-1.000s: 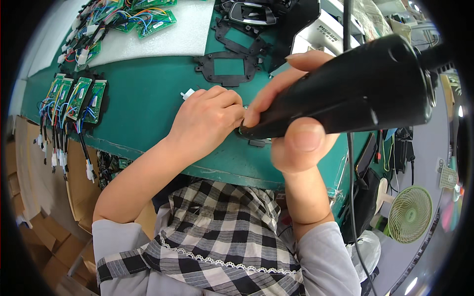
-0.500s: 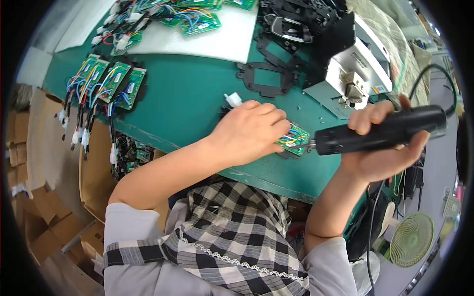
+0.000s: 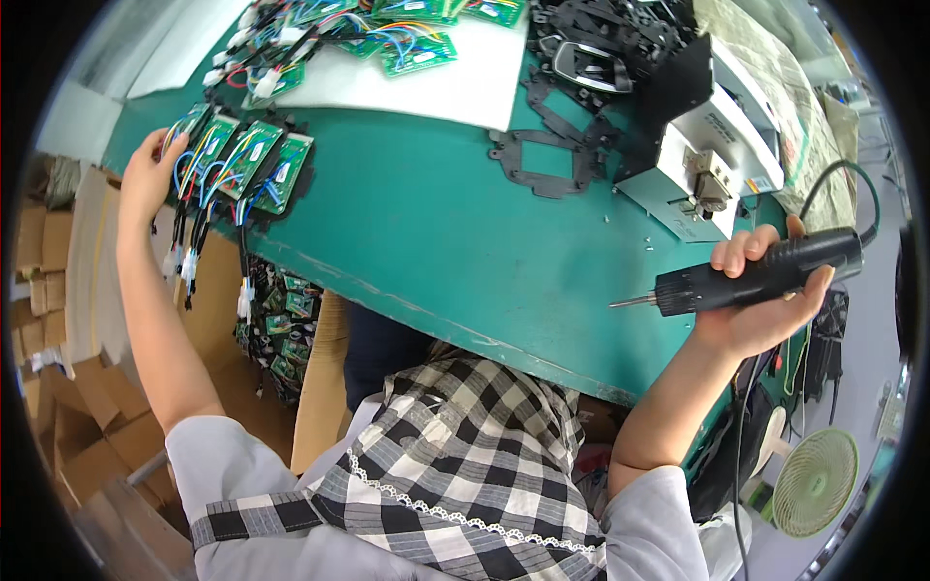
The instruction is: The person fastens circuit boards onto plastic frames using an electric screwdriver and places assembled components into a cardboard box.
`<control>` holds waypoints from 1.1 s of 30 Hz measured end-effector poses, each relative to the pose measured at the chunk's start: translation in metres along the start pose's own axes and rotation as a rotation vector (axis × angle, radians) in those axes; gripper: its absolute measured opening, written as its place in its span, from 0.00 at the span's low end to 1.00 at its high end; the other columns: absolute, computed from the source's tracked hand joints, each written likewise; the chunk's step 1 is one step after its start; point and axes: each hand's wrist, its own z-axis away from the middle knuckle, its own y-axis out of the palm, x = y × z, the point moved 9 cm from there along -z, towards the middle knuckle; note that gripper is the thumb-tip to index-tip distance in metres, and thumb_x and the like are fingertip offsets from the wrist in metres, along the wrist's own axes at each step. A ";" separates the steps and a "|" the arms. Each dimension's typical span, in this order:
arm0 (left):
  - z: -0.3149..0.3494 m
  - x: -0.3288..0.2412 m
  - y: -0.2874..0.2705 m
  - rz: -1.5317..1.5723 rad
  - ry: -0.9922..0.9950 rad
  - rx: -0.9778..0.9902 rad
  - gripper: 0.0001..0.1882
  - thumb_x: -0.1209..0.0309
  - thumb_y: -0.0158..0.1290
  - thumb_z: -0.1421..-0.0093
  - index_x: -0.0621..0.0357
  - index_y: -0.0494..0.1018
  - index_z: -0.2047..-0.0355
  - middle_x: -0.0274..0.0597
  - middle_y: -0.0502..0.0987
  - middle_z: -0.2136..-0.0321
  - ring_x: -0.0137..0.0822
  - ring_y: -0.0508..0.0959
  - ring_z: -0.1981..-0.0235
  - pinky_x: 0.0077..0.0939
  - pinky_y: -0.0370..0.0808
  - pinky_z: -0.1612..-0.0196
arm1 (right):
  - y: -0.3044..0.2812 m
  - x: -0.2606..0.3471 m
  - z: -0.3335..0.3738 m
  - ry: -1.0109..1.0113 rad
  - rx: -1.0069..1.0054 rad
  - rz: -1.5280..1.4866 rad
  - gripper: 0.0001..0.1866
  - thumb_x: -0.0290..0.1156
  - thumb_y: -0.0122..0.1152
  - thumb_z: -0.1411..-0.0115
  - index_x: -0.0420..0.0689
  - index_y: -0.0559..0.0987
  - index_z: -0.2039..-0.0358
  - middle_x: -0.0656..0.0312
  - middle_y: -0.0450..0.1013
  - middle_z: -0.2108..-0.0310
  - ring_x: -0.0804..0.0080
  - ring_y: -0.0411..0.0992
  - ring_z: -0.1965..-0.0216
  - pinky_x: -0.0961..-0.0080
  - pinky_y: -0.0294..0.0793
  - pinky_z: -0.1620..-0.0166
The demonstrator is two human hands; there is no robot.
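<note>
My left hand [image 3: 147, 179] is stretched out to the far left, fingers closed on the edge of the leftmost green circuit board [image 3: 196, 121] with coloured wires. That board leans in a row against several similar wired boards [image 3: 254, 158] at the table's edge, their cables and white plugs hanging down. My right hand [image 3: 765, 305] grips a black electric screwdriver [image 3: 751, 276], held above the right side of the table. Its thin metal bit [image 3: 633, 302] points left and touches nothing.
Green table [image 3: 417, 223]. More wired boards [image 3: 421, 53] lie on a white foam sheet [image 3: 465, 92]. Black plastic frames [image 3: 547, 165] are at the back, beside a white and black screw-feeding box [image 3: 697, 184]; small screws [image 3: 648, 242] lie near it. Below left stands a carton [image 3: 281, 329] of boards; a green fan [image 3: 816, 481] is lower right.
My left hand has moved from the table's middle to the row at far left, and the board under it has left the middle. The screwdriver has lifted away, still in my right hand.
</note>
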 end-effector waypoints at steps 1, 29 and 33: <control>0.014 -0.025 -0.016 -0.189 -0.015 -0.101 0.28 0.48 0.52 0.43 0.55 0.73 0.50 0.50 0.74 0.53 0.44 0.74 0.51 0.35 0.69 0.49 | 0.000 0.000 0.002 -0.011 0.034 0.030 0.30 0.56 0.43 0.39 0.40 0.70 0.52 0.56 0.64 0.76 0.68 0.61 0.82 0.71 0.62 0.76; 0.171 -0.360 0.094 0.624 0.639 0.604 0.14 0.66 0.47 0.37 0.64 0.72 0.57 0.47 0.78 0.70 0.41 0.78 0.69 0.31 0.71 0.67 | -0.009 0.023 0.003 -0.085 0.146 -0.174 0.33 0.59 0.38 0.37 0.42 0.67 0.47 0.55 0.66 0.78 0.67 0.65 0.85 0.69 0.67 0.80; 0.193 -0.375 0.082 0.295 0.969 0.274 0.15 0.59 0.53 0.41 0.57 0.75 0.61 0.41 0.78 0.71 0.42 0.77 0.68 0.34 0.69 0.64 | -0.006 0.022 0.003 -0.102 0.126 -0.121 0.32 0.58 0.39 0.37 0.42 0.67 0.47 0.56 0.65 0.79 0.68 0.65 0.85 0.69 0.67 0.79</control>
